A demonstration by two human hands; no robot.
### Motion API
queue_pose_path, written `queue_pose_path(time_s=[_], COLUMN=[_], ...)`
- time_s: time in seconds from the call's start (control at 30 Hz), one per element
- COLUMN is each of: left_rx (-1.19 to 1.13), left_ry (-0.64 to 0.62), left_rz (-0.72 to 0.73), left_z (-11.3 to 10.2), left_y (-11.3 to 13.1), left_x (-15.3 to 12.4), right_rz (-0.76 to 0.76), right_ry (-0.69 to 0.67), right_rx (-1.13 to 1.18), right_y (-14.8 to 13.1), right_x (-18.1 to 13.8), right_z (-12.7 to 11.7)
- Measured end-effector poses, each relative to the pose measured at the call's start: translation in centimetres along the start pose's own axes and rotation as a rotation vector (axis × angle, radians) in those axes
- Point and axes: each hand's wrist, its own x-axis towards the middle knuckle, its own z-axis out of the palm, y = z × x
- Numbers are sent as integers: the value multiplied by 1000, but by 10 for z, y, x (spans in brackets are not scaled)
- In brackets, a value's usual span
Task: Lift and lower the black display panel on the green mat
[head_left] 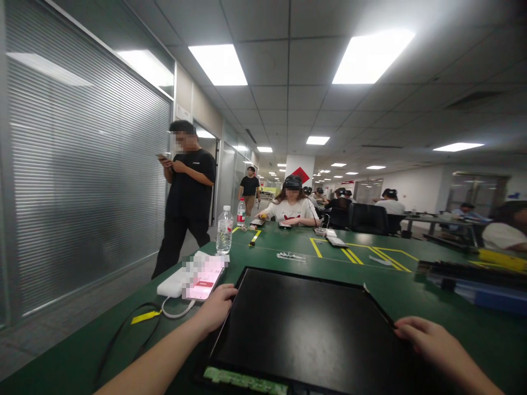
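A large flat black panel (304,323) lies on the green table (362,274) right in front of me, with a green circuit strip (247,379) along its near edge. My left hand (216,310) rests on the panel's left edge, fingers curled against it. On the panel's right edge sits my right hand (428,337), its fingers bent over the rim. Both hands grip the panel at its sides.
A phone (205,278) lies on a white power bank (177,281) with a cable left of the panel, a water bottle (224,230) behind. Black and blue trays (473,280) stand at right. A person sits across the table; another stands at left.
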Motion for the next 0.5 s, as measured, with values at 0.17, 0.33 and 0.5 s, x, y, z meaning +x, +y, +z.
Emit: queue_pose_path(time_s=[0.17, 0.33, 0.5], left_rx=[44, 67, 86], left_ry=[-6, -11, -8], left_rz=[15, 34, 47], left_z=[-3, -2, -1], left_y=[0, 0, -2], left_x=[-1, 1, 3], right_rz=[-20, -70, -60], right_ry=[-31, -11, 7], right_rx=[47, -8, -18], right_y=[12, 21, 15], right_x=[6, 12, 8], right_z=[0, -1, 0])
